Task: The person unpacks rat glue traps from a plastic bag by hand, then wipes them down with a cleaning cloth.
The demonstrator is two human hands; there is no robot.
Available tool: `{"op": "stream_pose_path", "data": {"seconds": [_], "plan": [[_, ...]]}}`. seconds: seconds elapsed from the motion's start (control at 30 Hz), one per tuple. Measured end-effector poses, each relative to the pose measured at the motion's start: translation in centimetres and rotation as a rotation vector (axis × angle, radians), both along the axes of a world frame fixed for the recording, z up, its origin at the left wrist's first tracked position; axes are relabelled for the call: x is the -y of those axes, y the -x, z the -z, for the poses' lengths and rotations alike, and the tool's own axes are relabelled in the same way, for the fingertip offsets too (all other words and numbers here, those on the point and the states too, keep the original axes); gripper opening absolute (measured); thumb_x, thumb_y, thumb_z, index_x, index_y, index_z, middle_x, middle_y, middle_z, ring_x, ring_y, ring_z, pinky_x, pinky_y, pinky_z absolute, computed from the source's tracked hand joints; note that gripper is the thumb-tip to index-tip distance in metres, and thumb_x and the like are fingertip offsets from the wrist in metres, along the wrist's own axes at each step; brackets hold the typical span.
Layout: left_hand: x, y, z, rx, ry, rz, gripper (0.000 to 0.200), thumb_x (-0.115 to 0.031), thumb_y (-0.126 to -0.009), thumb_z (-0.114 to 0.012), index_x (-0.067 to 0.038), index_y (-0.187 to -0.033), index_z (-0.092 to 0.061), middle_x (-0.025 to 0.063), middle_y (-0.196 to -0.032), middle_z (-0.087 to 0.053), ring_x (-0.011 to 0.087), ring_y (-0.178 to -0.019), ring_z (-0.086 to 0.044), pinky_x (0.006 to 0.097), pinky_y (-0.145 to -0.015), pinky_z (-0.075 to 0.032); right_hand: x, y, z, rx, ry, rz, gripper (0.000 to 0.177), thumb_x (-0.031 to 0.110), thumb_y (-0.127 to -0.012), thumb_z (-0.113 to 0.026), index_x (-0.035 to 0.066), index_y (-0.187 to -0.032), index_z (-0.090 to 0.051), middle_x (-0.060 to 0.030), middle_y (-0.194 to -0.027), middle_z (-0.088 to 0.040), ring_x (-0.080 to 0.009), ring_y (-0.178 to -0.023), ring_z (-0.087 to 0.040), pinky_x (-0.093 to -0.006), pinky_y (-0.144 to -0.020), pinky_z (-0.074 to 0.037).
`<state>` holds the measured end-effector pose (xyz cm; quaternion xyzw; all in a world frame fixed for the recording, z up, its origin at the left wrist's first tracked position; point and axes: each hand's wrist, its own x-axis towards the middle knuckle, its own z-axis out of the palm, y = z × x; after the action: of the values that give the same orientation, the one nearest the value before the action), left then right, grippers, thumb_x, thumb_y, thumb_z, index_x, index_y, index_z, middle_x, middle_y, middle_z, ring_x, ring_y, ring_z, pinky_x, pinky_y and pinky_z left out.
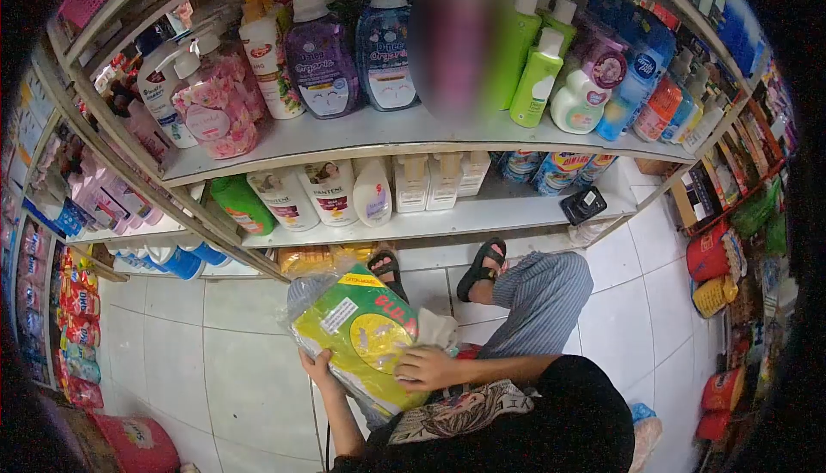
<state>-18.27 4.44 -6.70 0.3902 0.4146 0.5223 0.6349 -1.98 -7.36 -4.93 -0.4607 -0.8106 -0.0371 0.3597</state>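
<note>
A flat clear-plastic package (361, 322) with yellow and green printing and a white label lies tilted over my lap. My left hand (318, 370) grips its lower left edge, thumb on top. Across the right part of its face rests my right hand (426, 368), palm down with bent fingers. A crumpled whitish cloth (437, 328) sticks out beside the right hand and seems bunched under it; the palm side is hidden.
In front is a shelf (344, 142) of pump bottles, with shampoo bottles (331, 193) and a black device (583, 205) on the lower board. A red tub (138, 443) stands at lower left. More stocked shelves line both sides of the tiled floor (249, 370).
</note>
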Motion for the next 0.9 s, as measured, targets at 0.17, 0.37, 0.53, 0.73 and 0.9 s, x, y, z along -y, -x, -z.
{"op": "stream_pose_path", "data": {"seconds": [0.17, 0.37, 0.53, 0.73, 0.9], "plan": [[0.1, -0.5, -0.7, -0.006, -0.016, 0.008, 0.054, -0.017, -0.057, -0.052, 0.002, -0.105, -0.036, 0.0126, -0.093, -0.047, 0.0220, -0.080, -0.048, 0.0295, -0.068, -0.040, -0.9, -3.8, 1.7, 0.012, 0.126, 0.032, 0.017, 0.021, -0.066, -0.055, 0.007, -0.074, -0.050, -0.0050, -0.076, -0.048, -0.0186, -0.067, -0.047, -0.0276, -0.056, -0.040], [0.1, -0.3, -0.2, -0.038, 0.011, -0.021, 0.051, -0.014, -0.058, -0.050, 0.002, -0.104, -0.036, 0.0117, -0.091, -0.047, 0.0208, -0.078, -0.048, 0.0294, -0.068, -0.039, -7.9, -4.8, 1.0, -0.145, 0.187, 0.277, 0.020, 0.021, -0.069, -0.051, 0.005, -0.079, -0.050, -0.0093, -0.077, -0.049, -0.0238, -0.071, -0.047, -0.0306, -0.060, -0.040], [0.0, 0.3, 0.4, 0.004, 0.042, 0.005, 0.056, -0.010, -0.056, -0.051, 0.002, -0.108, -0.033, 0.0116, -0.098, -0.045, 0.0209, -0.084, -0.045, 0.0283, -0.074, -0.037, -12.9, -0.3, -0.7, -0.278, 0.179, 0.407, 0.018, 0.020, -0.072, -0.047, 0.003, -0.079, -0.049, -0.0091, -0.077, -0.050, -0.0253, -0.070, -0.047, -0.0333, -0.061, -0.039], [0.2, 0.0, -0.3, 0.054, -0.015, -0.038, 0.051, -0.013, -0.057, -0.048, 0.002, -0.105, -0.036, 0.0126, -0.092, -0.046, 0.0218, -0.078, -0.048, 0.0305, -0.069, -0.040, -7.0, 4.0, -2.5, 0.012, 0.148, 0.197, 0.019, 0.023, -0.070, -0.050, 0.006, -0.080, -0.051, -0.0065, -0.077, -0.049, -0.0210, -0.067, -0.048, -0.0302, -0.058, -0.040], [0.3, 0.0, 0.3, 0.053, 0.019, -0.041, 0.052, -0.013, -0.057, -0.049, 0.001, -0.106, -0.035, 0.0130, -0.092, -0.047, 0.0222, -0.078, -0.048, 0.0306, -0.068, -0.041, -0.5, 1.8, -0.5, -0.040, -0.011, -0.018, 0.018, 0.022, -0.068, -0.053, 0.008, -0.078, -0.050, -0.0042, -0.076, -0.048, -0.0183, -0.066, -0.047, -0.0270, -0.055, -0.040]]}}
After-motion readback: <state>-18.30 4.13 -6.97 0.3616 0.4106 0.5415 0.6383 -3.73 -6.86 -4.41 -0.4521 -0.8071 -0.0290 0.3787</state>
